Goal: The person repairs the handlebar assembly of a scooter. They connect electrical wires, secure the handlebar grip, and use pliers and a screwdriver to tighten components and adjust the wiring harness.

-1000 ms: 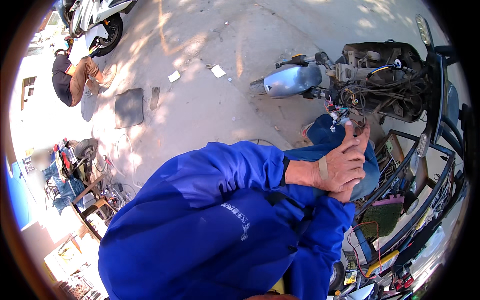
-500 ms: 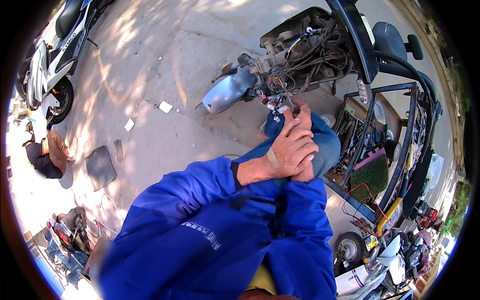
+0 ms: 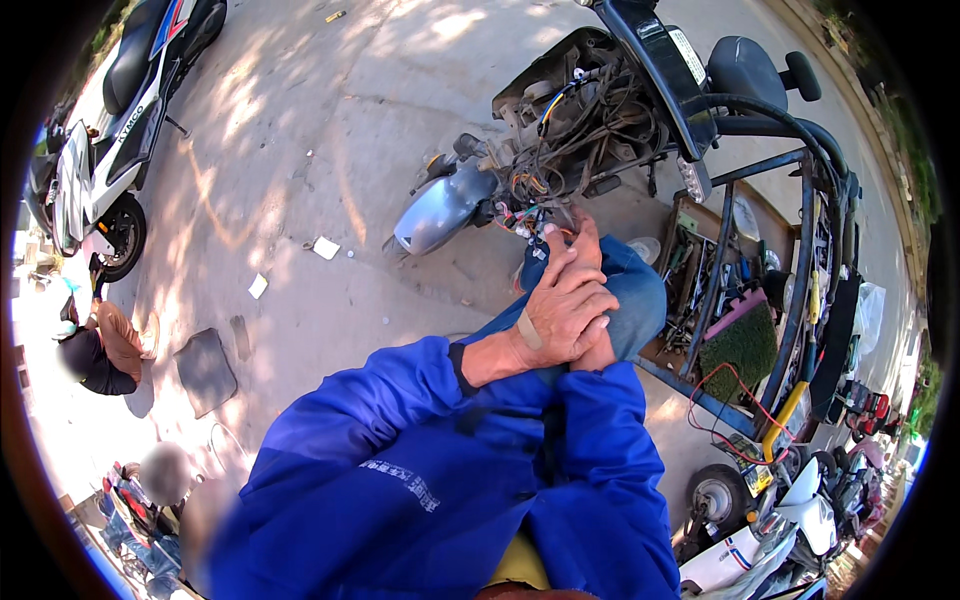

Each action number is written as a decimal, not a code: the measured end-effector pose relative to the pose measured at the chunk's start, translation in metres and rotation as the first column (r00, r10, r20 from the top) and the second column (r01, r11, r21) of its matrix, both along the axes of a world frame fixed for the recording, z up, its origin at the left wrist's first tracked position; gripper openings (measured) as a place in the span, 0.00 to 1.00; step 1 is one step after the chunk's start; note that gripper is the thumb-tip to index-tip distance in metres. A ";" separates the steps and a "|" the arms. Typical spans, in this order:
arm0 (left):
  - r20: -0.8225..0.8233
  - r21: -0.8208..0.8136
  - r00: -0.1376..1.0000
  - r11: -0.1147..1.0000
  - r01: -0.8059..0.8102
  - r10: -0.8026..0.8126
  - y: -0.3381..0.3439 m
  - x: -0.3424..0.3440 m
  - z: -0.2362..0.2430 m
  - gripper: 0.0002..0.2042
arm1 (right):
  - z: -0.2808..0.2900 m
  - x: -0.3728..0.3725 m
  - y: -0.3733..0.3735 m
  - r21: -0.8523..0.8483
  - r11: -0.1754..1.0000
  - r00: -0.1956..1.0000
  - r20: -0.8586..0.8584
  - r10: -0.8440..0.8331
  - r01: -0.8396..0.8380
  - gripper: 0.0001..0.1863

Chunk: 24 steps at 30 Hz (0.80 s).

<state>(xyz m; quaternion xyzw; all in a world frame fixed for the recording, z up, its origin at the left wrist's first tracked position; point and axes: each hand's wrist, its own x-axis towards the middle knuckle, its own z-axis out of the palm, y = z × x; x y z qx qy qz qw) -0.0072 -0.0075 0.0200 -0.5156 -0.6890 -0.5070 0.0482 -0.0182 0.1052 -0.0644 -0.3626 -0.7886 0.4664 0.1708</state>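
Note:
My left hand point(image 3: 562, 315), with a tan plaster strip at its wrist, lies across my right hand point(image 3: 587, 243). Its fingers are curled together over the right hand and wrist. The fingers of my right hand reach up beside a cluster of small white connectors and coloured wires point(image 3: 520, 218). Both hands are closed; what lies between their fingers is hidden. The wires hang from the stripped front of a vehicle, where a tangle of black cables point(image 3: 600, 125) fills an open dark housing. A silver-blue front mudguard point(image 3: 445, 208) sits left of the connectors.
On the right stands a blue metal frame point(image 3: 713, 275) around a tray of tools point(image 3: 688, 262) and a green mat point(image 3: 740, 345). A white scooter point(image 3: 95, 185) is at the left, near a crouching person point(image 3: 105, 350). A grey mat point(image 3: 206, 372) and paper scraps lie on the ground.
The whole view has shifted slightly, moving the vehicle and tool frame left in the picture. My hands keep the same overlapped grip beside the connectors.

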 end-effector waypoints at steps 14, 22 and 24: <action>-0.037 0.010 0.999 1.000 -0.012 0.012 0.002 -0.006 0.000 0.11 | 0.006 -0.020 -0.004 -0.265 0.960 0.964 -0.265 0.017 -0.090 0.36; -0.039 -0.002 0.999 1.000 0.003 -0.003 0.002 -0.005 -0.001 0.11 | 0.007 -0.019 -0.009 -0.458 0.889 0.965 -0.241 -0.099 -0.023 0.32; -0.033 -0.012 0.999 1.000 0.016 -0.016 0.002 -0.005 0.001 0.11 | 0.005 -0.018 -0.006 -0.427 0.904 0.971 -0.211 -0.116 0.015 0.31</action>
